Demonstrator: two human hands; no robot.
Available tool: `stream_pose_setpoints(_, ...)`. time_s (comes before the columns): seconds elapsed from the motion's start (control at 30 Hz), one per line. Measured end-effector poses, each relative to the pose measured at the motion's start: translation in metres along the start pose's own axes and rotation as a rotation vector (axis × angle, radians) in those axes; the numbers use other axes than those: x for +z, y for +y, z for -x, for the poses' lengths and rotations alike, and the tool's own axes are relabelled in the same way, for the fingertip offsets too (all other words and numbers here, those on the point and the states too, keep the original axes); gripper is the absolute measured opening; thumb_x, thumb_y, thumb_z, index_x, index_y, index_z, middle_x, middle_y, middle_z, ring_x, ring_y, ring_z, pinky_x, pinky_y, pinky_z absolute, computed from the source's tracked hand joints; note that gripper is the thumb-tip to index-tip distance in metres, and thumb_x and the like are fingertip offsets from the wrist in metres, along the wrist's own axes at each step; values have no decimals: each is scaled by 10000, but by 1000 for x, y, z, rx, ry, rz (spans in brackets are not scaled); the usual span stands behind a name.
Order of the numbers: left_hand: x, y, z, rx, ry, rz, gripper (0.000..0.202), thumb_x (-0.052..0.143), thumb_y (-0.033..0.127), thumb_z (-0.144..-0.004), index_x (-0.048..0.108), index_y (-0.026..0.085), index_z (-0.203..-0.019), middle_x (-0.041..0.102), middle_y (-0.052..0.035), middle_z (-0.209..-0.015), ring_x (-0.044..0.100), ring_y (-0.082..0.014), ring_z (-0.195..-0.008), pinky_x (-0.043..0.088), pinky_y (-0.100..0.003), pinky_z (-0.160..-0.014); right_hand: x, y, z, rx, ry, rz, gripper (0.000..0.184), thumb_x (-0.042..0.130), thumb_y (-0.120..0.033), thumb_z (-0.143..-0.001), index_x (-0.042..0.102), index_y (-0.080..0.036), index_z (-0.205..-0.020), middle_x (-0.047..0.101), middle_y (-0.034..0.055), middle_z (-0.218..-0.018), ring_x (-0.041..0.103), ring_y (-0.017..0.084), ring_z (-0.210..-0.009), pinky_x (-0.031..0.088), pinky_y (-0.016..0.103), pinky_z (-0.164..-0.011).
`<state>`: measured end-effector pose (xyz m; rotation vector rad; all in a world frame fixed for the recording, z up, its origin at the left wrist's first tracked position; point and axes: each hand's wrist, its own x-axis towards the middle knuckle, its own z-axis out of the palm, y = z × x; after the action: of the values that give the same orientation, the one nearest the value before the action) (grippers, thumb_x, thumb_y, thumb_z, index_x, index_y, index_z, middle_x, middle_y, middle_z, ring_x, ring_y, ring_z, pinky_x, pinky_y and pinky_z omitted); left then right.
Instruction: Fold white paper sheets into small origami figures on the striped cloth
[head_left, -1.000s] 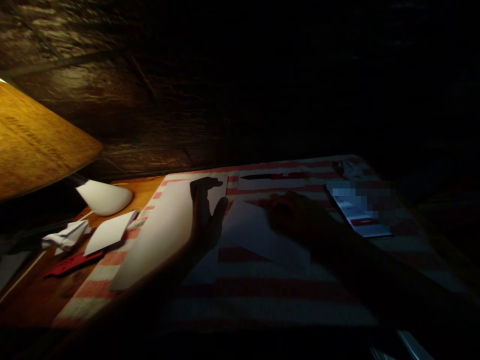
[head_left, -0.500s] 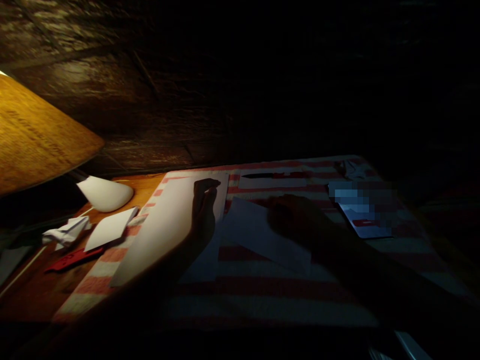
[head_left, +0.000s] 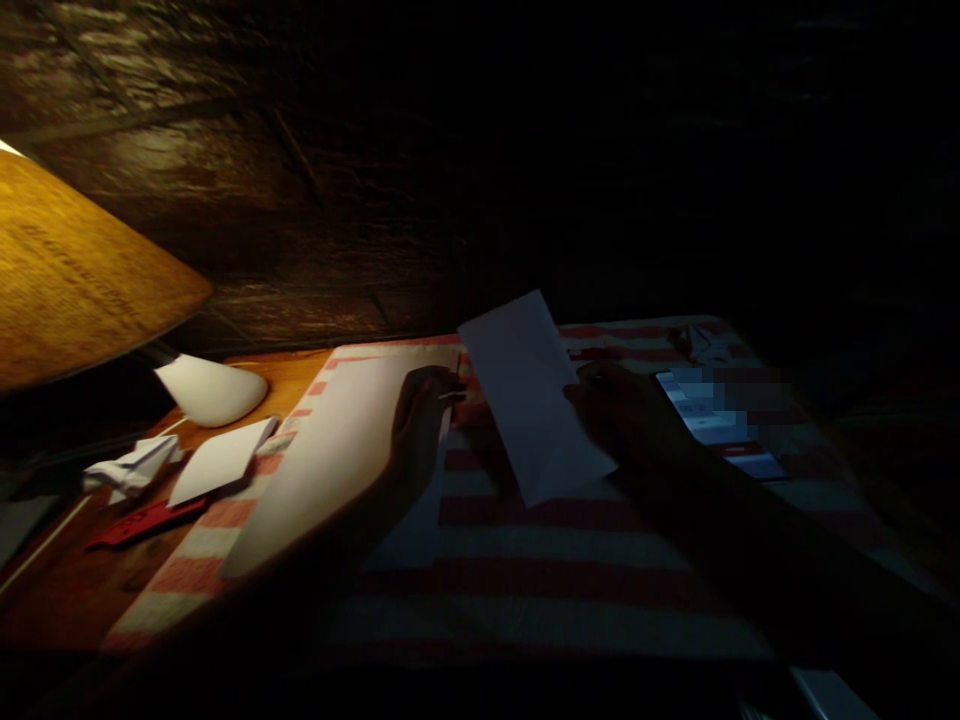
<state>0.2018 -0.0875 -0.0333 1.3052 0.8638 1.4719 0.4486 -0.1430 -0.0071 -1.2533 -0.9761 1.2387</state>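
Observation:
My right hand [head_left: 626, 405] is closed on the right edge of a small white sheet of paper [head_left: 525, 400], which is tilted up off the striped cloth. Over the right edge of a large white sheet [head_left: 337, 430] hovers my left hand [head_left: 424, 410], fingers bent with a narrow gap between them. Deep shadow blurs its fingertips, and I see nothing held there. Behind the raised paper, a bit of the knife's red handle [head_left: 592, 354] shows; its blade is hidden. To the right of my right hand lies a lit phone [head_left: 697, 420].
A lamp with a yellow shade [head_left: 82, 270] and white base [head_left: 214, 388] stands left. Near it lie crumpled paper [head_left: 135, 468], a folded white paper [head_left: 221, 460] and a red flat object [head_left: 146, 523]. More crumpled paper [head_left: 705, 343] sits at the back right of the striped cloth [head_left: 540, 585].
The small sheet has been lifted from near the cloth and turned more upright in my right hand, covering most of the knife. My left hand has shifted slightly right.

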Motion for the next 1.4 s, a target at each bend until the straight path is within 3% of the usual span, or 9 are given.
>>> stream_pose_setpoints(0.1, 6, 3, 5, -170, -178, -30, 418, 636, 602, -872, 692, 190, -919, 673, -53, -821, 646, -181, -734, 535, -310, -670, 3, 6, 2, 8, -58, -69, 253, 801, -320, -751, 574, -211, -774, 562, -45, -681, 519, 98, -572, 389, 238, -525)
stream_pose_setpoints(0.23, 12, 6, 11, -198, -168, -218, 366, 724, 534, -823, 662, 182, -742, 580, 7, -646, 547, -131, -593, 434, -231, -509, 10, 12, 5, 87, -123, -84, 305, 834, -343, -725, 563, -209, -768, 553, -48, -640, 502, 104, -538, 376, 246, -500)
stream_pose_setpoints(0.4, 16, 11, 13, -228, -169, -288, 354, 726, 505, -819, 648, 183, -695, 520, 25, -574, 475, -110, -512, 330, -211, -418, 11, 13, 1, 70, -148, -95, 299, 812, -389, -759, 588, -193, -731, 545, -49, -632, 483, 92, -538, 363, 243, -511)
stream_pose_setpoints(0.63, 21, 16, 14, -216, -227, -229, 288, 749, 463, -791, 700, 180, -773, 636, -6, -682, 562, -131, -617, 437, -232, -540, 8, 13, 1, 30, -158, -95, 297, 828, -362, -739, 580, -202, -708, 570, -35, -670, 519, 110, -594, 420, 265, -571)
stream_pose_setpoints(0.87, 23, 17, 20, -300, -271, -193, 313, 761, 484, -764, 707, 180, -711, 650, -14, -663, 565, -144, -609, 435, -253, -548, 9, 11, 5, 49, -149, -59, 231, 788, -359, -787, 644, -180, -771, 625, 2, -719, 570, 132, -628, 451, 281, -578)
stream_pose_setpoints(1.03, 21, 14, 21, -323, -238, -195, 319, 744, 487, -775, 695, 186, -681, 610, -3, -622, 525, -134, -575, 392, -245, -512, 7, 13, 2, 30, -139, -52, 184, 793, -324, -780, 680, -179, -794, 663, 1, -712, 591, 124, -603, 455, 270, -563)
stream_pose_setpoints(1.17, 19, 12, 21, -322, -206, -215, 302, 730, 451, -793, 678, 189, -652, 605, -7, -622, 533, -143, -586, 406, -255, -517, 8, 11, 4, 44, -157, -85, 190, 782, -314, -786, 723, -202, -928, 726, 27, -825, 655, 154, -669, 512, 298, -611)
stream_pose_setpoints(1.27, 20, 13, 20, -309, -204, -162, 186, 727, 380, -794, 736, 197, -768, 660, -17, -690, 592, -170, -653, 452, -270, -559, 9, 7, 7, 30, -128, -61, 221, 784, -313, -776, 733, -220, -970, 743, 37, -879, 673, 169, -709, 535, 314, -642)
stream_pose_setpoints(1.4, 18, 17, 18, -260, -210, -144, 122, 718, 296, -773, 779, 214, -838, 720, -36, -759, 646, -204, -712, 491, -294, -597, 7, 5, 9, -6, -116, -59, 143, 760, -301, -775, 752, -219, -892, 725, 23, -803, 640, 150, -662, 501, 287, -599)
